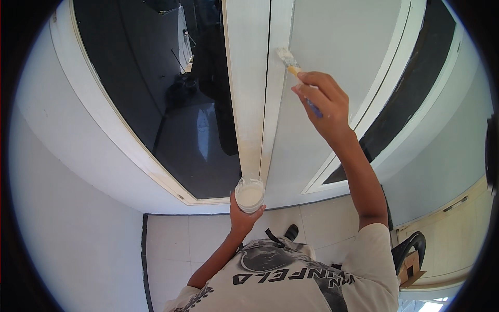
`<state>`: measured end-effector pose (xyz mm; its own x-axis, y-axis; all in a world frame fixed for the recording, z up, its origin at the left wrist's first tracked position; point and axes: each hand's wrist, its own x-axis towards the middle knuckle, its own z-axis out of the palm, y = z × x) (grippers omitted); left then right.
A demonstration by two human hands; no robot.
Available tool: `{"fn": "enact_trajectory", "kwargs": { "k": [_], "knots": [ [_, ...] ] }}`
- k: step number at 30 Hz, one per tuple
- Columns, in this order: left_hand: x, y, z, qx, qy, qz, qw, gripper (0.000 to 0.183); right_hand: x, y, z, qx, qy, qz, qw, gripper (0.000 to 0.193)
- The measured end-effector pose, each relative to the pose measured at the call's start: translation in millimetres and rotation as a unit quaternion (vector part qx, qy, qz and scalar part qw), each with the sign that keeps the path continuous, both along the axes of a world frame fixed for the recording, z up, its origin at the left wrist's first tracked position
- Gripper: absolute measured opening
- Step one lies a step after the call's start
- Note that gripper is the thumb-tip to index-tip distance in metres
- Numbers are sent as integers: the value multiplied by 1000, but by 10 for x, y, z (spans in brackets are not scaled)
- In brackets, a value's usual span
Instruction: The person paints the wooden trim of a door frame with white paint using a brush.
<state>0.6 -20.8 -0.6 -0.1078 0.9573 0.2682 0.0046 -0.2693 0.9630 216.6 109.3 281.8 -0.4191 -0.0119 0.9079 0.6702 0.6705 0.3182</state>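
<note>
Two hands are in use, each closed on something. The fingers [312, 79] of the right hand [330, 104] pinch the brush [294, 69] by its yellow handle, its bristles up at the pale frame [281, 28]; how hard they press, I cannot tell. The brush looks light, stiff along the handle and soft at the whitened end, so the grip belongs on the handle, clear of the bristles. Lower down, the left hand [242, 214] wraps around the side of the tub [250, 209]. That tub is probably thin and easily squeezed, weighted by the pale paint [249, 195] inside and slippery where its rim is smeared; a low, level hold suits it. Further out are the dark glass [182, 156] to the left, a grey panel [348, 31] to the right and the tiled floor [169, 234] below.
</note>
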Motion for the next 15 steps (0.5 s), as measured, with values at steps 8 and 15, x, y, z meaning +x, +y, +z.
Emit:
{"fn": "enact_trajectory", "kwargs": {
  "k": [8, 15],
  "knots": [
    [28, 34, -89, 5, 3, -8, 1000, 85, -7, -219, -1090, -288, -104, 6, 952, 17],
    [6, 30, -113, 4, 17, -17, 1000, 89, -60, -66, 96, -155, -18, 11, 988, 20]
  ]
}}
